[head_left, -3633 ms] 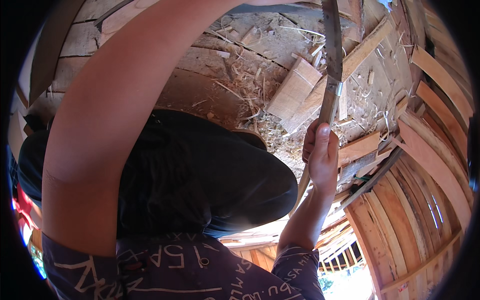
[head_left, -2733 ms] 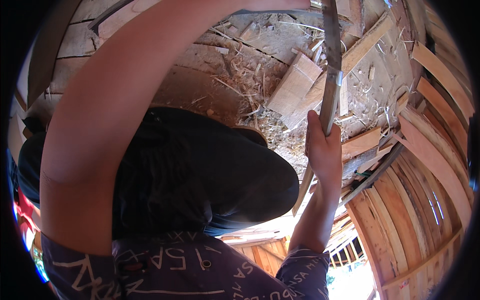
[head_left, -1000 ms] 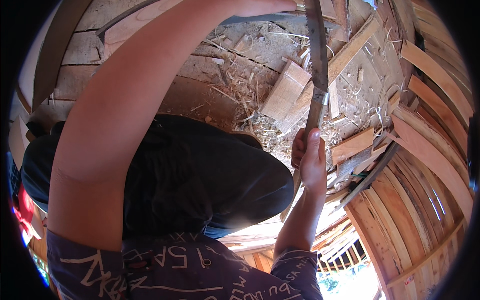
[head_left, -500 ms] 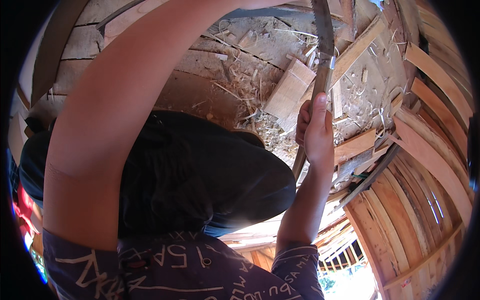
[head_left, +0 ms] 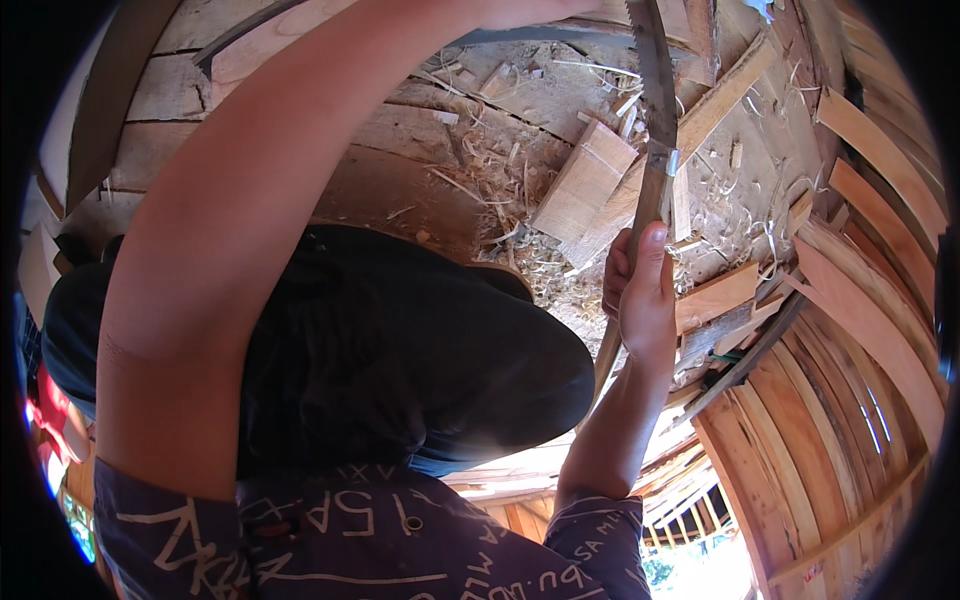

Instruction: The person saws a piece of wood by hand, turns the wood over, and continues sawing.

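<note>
My right hand (head_left: pixel 643 290) is wrapped round the long handle of a saw (head_left: pixel 657 100), thumb lying along the top. The saw's toothed metal blade runs away from me and out past the upper edge, so where its tip meets the wood is hidden. My left arm stretches across to the far side. Only part of my left hand (head_left: pixel 535 9) shows at the upper edge, beside a plank (head_left: pixel 650 14) near the blade. Its fingers are mostly out of the picture.
Shavings and chips (head_left: pixel 515 205) litter the board floor around a short offcut (head_left: pixel 585 180). A long wood strip (head_left: pixel 720 100) lies right of the saw. Curved timber ribs (head_left: pixel 865 310) and planking (head_left: pixel 790 440) rise on the right. My bent knee (head_left: pixel 520 370) is close to the saw handle.
My right hand and the saw have come a short way toward me, drawn down the picture. My left arm is nearly still.
</note>
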Demonstrator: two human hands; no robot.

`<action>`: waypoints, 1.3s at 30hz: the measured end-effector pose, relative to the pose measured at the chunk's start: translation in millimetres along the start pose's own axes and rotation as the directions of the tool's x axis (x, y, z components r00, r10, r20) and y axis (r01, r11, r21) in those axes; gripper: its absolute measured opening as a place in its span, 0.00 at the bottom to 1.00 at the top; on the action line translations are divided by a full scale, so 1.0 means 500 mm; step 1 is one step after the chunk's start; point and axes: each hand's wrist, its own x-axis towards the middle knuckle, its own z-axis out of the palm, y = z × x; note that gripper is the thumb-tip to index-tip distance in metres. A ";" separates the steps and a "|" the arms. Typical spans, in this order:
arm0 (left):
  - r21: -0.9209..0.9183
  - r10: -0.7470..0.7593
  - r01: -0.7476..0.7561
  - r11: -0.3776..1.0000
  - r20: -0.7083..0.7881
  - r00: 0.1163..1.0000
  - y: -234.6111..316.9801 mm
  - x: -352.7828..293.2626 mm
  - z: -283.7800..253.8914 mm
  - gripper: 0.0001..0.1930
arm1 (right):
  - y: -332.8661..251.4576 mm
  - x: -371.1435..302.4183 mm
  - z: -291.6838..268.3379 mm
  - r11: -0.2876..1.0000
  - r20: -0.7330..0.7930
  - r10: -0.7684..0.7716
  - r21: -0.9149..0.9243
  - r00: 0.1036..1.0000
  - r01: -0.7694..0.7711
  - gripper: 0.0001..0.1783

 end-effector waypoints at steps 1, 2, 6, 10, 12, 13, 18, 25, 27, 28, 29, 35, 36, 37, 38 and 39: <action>0.019 0.019 -0.019 1.000 -0.040 0.999 -0.001 -0.005 -0.004 0.41 | 0.009 0.001 -0.006 0.999 0.018 -0.028 -0.020 0.999 0.029 0.35; 0.038 0.040 -0.037 0.999 -0.079 0.996 -0.003 -0.008 -0.008 0.41 | 0.014 0.000 -0.011 0.998 0.035 -0.056 -0.039 0.998 0.057 0.35; 0.013 0.010 -0.011 1.000 0.099 0.995 0.007 -0.011 -0.043 0.42 | 0.004 -0.028 -0.031 0.983 -0.003 -0.097 -0.157 0.995 0.095 0.35; 0.057 0.015 -0.014 0.998 -0.026 1.000 0.003 -0.012 -0.040 0.41 | 0.001 -0.020 -0.012 0.995 0.042 -0.068 -0.071 0.997 0.071 0.36; 0.059 0.068 -0.065 0.996 -0.049 0.996 0.014 -0.020 -0.037 0.41 | 0.007 -0.007 0.002 0.990 -0.006 -0.110 -0.088 0.994 0.109 0.35; 0.037 0.097 -0.097 0.995 0.003 0.995 0.015 -0.026 -0.036 0.41 | 0.010 0.005 0.009 0.987 -0.029 -0.131 -0.097 0.991 0.128 0.35; 0.007 0.019 -0.020 1.000 0.065 0.998 0.005 -0.009 -0.034 0.41 | -0.052 0.091 0.037 0.983 -0.026 -0.127 -0.136 0.992 0.123 0.34; 0.016 0.088 -0.088 0.996 0.008 0.996 0.000 -0.021 -0.028 0.40 | -0.012 0.002 0.028 0.999 -0.024 -0.034 -0.003 0.999 0.034 0.35; 0.008 0.052 -0.052 0.999 0.017 0.999 -0.001 -0.019 -0.026 0.39 | -0.024 0.026 0.022 0.999 0.001 -0.046 -0.010 0.999 0.046 0.35; -0.030 0.025 -0.024 0.999 0.063 0.998 -0.006 -0.012 -0.034 0.39 | -0.027 0.043 0.017 0.999 0.017 -0.046 -0.021 0.999 0.046 0.36; -0.067 0.002 0.005 0.998 0.111 0.994 -0.010 -0.006 -0.037 0.39 | -0.029 0.049 0.012 0.998 0.013 -0.043 -0.043 0.999 0.044 0.36; -0.039 0.043 -0.039 0.998 0.083 0.996 -0.003 -0.009 -0.047 0.40 | -0.011 0.030 -0.009 0.990 0.016 -0.092 -0.104 0.996 0.093 0.35; -0.044 0.049 -0.044 0.998 0.121 0.991 -0.001 -0.007 -0.049 0.40 | -0.007 0.021 -0.011 0.983 -0.011 -0.132 -0.127 0.991 0.129 0.35; -0.029 0.064 -0.062 0.998 0.067 0.996 -0.006 -0.007 -0.043 0.40 | -0.010 0.019 -0.011 0.982 0.004 -0.141 -0.131 0.990 0.140 0.35; -0.012 0.078 -0.078 0.997 0.012 0.997 -0.018 -0.010 -0.033 0.40 | -0.017 0.020 -0.008 0.979 0.021 -0.151 -0.133 0.988 0.152 0.34; 0.009 0.092 -0.092 0.996 -0.043 0.995 -0.029 -0.011 -0.029 0.40 | -0.023 0.024 -0.003 0.977 0.040 -0.162 -0.135 0.986 0.166 0.34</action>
